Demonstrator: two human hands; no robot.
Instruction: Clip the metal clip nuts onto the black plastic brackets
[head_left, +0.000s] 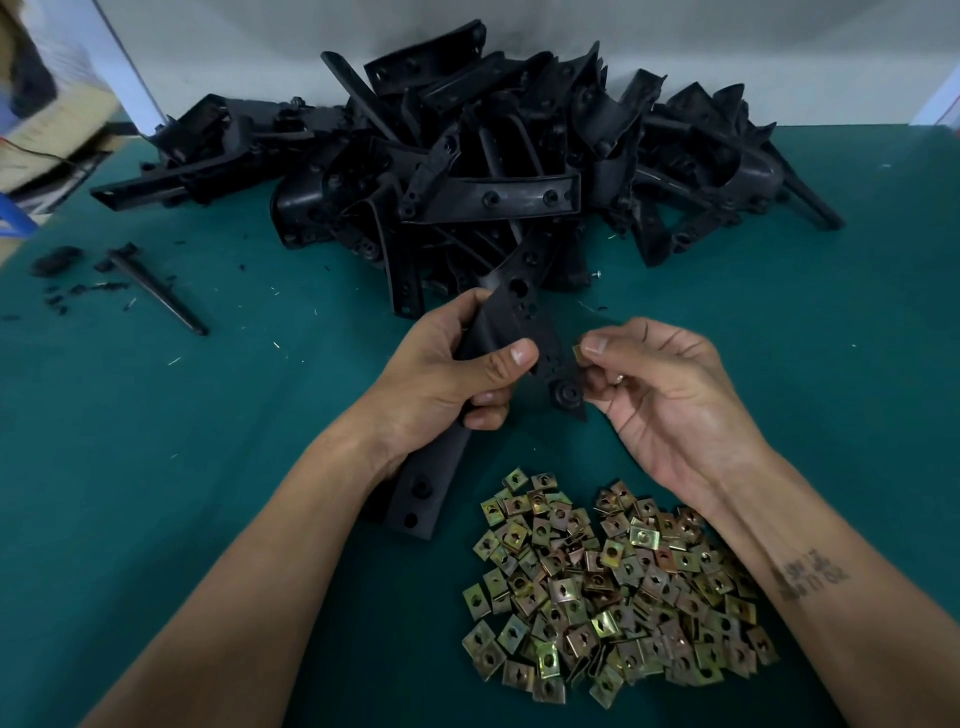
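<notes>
My left hand grips a long black plastic bracket around its middle, holding it above the green table; the bracket's lower end points toward me. My right hand pinches one brass-coloured clip nut between thumb and fingertips, right at the bracket's right edge near a round boss. Whether the nut is seated on the edge I cannot tell. A loose pile of several clip nuts lies on the table under my right forearm.
A big heap of black plastic brackets fills the back of the green table. A black spike-shaped part and plastic scraps lie at left. Cardboard boxes stand at the far left.
</notes>
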